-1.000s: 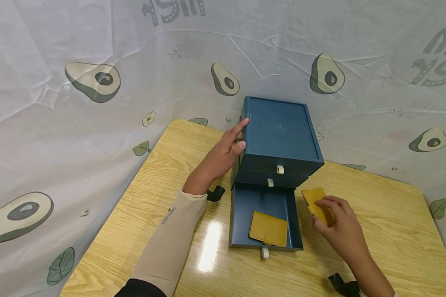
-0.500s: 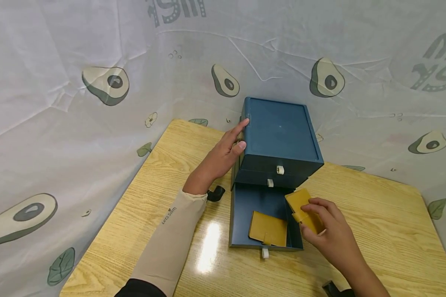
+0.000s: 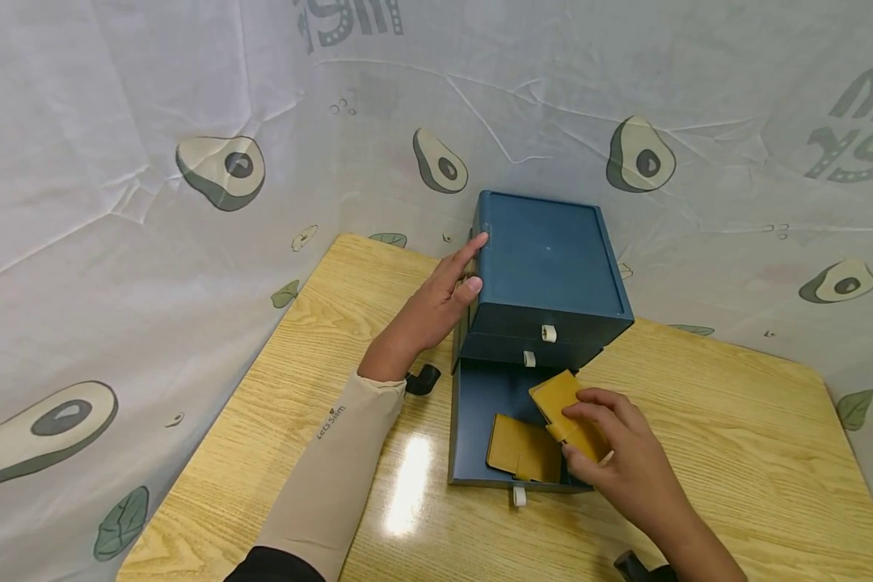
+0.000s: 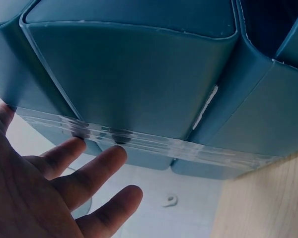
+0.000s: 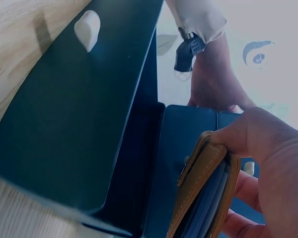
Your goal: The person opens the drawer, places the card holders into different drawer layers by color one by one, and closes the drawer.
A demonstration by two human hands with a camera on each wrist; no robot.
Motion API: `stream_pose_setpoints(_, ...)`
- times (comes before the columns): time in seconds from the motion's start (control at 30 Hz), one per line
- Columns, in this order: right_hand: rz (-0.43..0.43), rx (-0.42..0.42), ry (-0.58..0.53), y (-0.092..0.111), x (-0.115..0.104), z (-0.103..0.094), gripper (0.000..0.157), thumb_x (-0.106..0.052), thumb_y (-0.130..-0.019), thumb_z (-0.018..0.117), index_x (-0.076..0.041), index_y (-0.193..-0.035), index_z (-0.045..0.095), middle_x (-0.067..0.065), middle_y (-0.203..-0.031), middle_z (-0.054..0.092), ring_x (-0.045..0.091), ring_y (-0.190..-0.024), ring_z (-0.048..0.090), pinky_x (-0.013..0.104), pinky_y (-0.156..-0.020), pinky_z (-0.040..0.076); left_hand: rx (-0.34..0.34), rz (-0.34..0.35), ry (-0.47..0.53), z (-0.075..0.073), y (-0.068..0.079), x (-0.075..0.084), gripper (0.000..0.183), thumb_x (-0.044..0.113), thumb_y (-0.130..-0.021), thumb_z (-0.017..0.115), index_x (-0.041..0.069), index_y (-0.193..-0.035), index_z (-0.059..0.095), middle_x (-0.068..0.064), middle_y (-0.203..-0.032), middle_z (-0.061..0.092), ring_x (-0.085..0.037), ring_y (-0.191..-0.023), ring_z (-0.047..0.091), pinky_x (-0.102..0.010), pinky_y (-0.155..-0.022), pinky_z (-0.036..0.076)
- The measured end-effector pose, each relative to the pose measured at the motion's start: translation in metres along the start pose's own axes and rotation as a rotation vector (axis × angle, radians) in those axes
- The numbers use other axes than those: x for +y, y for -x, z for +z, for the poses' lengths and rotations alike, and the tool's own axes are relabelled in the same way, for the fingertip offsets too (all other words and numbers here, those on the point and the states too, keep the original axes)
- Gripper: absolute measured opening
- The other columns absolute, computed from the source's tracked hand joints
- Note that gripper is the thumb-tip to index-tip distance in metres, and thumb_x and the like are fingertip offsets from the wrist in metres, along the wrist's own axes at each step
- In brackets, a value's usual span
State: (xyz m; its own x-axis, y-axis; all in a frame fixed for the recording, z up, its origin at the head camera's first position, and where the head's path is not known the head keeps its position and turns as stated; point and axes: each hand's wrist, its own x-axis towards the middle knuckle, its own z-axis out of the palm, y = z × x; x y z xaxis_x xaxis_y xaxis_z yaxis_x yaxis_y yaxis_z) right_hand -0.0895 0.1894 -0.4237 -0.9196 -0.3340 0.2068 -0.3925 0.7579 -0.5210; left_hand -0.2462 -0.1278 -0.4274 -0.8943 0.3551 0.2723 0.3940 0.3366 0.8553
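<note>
A blue desktop drawer unit (image 3: 553,259) stands on the table with its bottom drawer (image 3: 476,404) pulled out. One mustard-yellow card wallet (image 3: 512,453) with a strap lies inside the drawer, near its front. My right hand (image 3: 629,465) pinches a second yellow card wallet (image 3: 553,400) between thumb and fingers, over the drawer's right side, overlapping the first in the head view. In the right wrist view this held wallet (image 5: 203,173) shows a stitched edge, a snap strap and sleeves inside. With fingers outstretched, my left hand (image 3: 429,311) rests against the unit's left side and top edge.
White pull tabs, among them the lowest tab (image 3: 520,495), mark the drawer fronts. Clear tape (image 4: 154,144) runs along the unit's side. Behind the wooden table (image 3: 735,453) hangs a pale avocado-print cloth (image 3: 538,81).
My right hand has carried its card wallet leftward, from beside the drawer to above it. The left hand and the drawer unit have stayed in place.
</note>
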Motion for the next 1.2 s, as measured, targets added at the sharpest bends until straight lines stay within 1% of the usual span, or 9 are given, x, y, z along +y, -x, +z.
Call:
stream_pose_setpoints(0.23,-0.032,-0.014,-0.006,-0.004,-0.008,0.005,0.04,-0.009,-0.086,0.089,-0.018,-0.123,0.075,0.005,-0.143,0.059,0.03,-0.126,0.057,0.037,-0.082,0.064,-0.004,0.002,0.012,0.0,0.0,0.0,0.099,0.096,-0.093,0.022,0.041,-0.175,0.015,0.0,-0.181,0.016,-0.03,-0.165,0.022,-0.068,-0.126,0.025)
stream_pose_setpoints(0.47,-0.087,0.0,0.005,-0.006,-0.013,0.007,0.042,-0.011,-0.087,0.089,-0.018,-0.125,0.074,0.005,-0.145,0.059,0.03,-0.129,0.056,0.037,-0.082,0.064,-0.007,0.015,0.02,0.0,0.001,-0.001,0.099,0.096,-0.093,0.023,0.04,-0.175,0.015,0.002,-0.181,0.016,-0.028,-0.165,0.021,-0.067,-0.127,0.024)
stream_pose_setpoints(0.63,-0.098,-0.004,0.004,-0.007,-0.019,0.008,0.043,-0.011,-0.086,0.09,-0.019,-0.125,0.074,0.004,-0.145,0.059,0.029,-0.129,0.056,0.038,-0.084,0.064,-0.007,0.017,0.02,-0.001,0.002,0.0,0.099,0.096,-0.093,0.023,0.04,-0.175,0.015,0.002,-0.181,0.016,-0.028,-0.165,0.021,-0.068,-0.126,0.024)
stream_pose_setpoints(0.73,-0.102,-0.023,-0.01,-0.009,-0.023,0.01,0.043,-0.012,-0.087,0.089,-0.02,-0.126,0.074,0.004,-0.146,0.058,0.028,-0.128,0.056,0.038,-0.083,0.064,-0.01,0.016,0.02,-0.002,0.002,0.0,0.099,0.096,-0.093,0.022,0.04,-0.175,0.015,0.002,-0.181,0.016,-0.028,-0.165,0.021,-0.068,-0.126,0.024)
stream_pose_setpoints(0.8,-0.104,-0.048,-0.024,-0.01,-0.025,0.012,0.045,-0.012,-0.088,0.089,-0.021,-0.129,0.073,0.005,-0.149,0.057,0.03,-0.128,0.057,0.042,-0.085,0.063,-0.012,0.015,0.019,-0.002,0.003,-0.001,0.1,0.096,-0.092,0.022,0.041,-0.175,0.015,0.001,-0.181,0.016,-0.028,-0.165,0.021,-0.067,-0.127,0.024)
stream_pose_setpoints(0.9,-0.106,-0.087,-0.037,-0.011,-0.027,0.014,0.046,-0.015,-0.091,0.089,-0.019,-0.133,0.072,0.008,-0.152,0.056,0.036,-0.13,0.059,0.056,-0.094,0.059,-0.018,0.015,0.02,-0.003,0.004,-0.002,0.1,0.097,-0.092,0.022,0.041,-0.175,0.014,0.001,-0.181,0.015,-0.029,-0.165,0.021,-0.068,-0.126,0.025)
stream_pose_setpoints(1.0,-0.104,-0.1,-0.029,-0.01,-0.027,0.016,0.044,-0.018,-0.092,0.088,-0.017,-0.133,0.073,0.011,-0.152,0.057,0.042,-0.134,0.058,0.067,-0.099,0.052,-0.027,0.02,0.021,-0.004,0.004,-0.003,0.1,0.096,-0.092,0.022,0.041,-0.175,0.014,0.001,-0.181,0.015,-0.029,-0.165,0.021,-0.067,-0.126,0.025)
stream_pose_setpoints(1.07,-0.099,-0.097,-0.019,-0.008,-0.027,0.017,0.042,-0.019,-0.092,0.088,-0.016,-0.131,0.074,0.01,-0.151,0.058,0.042,-0.135,0.058,0.069,-0.1,0.051,-0.03,0.025,0.022,-0.005,0.004,-0.004,0.099,0.096,-0.093,0.022,0.041,-0.175,0.014,0.001,-0.181,0.015,-0.028,-0.165,0.021,-0.067,-0.126,0.025)
stream_pose_setpoints(1.2,-0.094,-0.088,-0.01,-0.006,-0.028,0.018,0.038,-0.019,-0.092,0.088,-0.016,-0.128,0.076,0.01,-0.148,0.061,0.04,-0.135,0.058,0.068,-0.1,0.052,-0.029,0.032,0.021,-0.006,0.004,-0.005,0.098,0.096,-0.093,0.022,0.042,-0.175,0.014,0.001,-0.181,0.016,-0.028,-0.165,0.02,-0.067,-0.126,0.025)
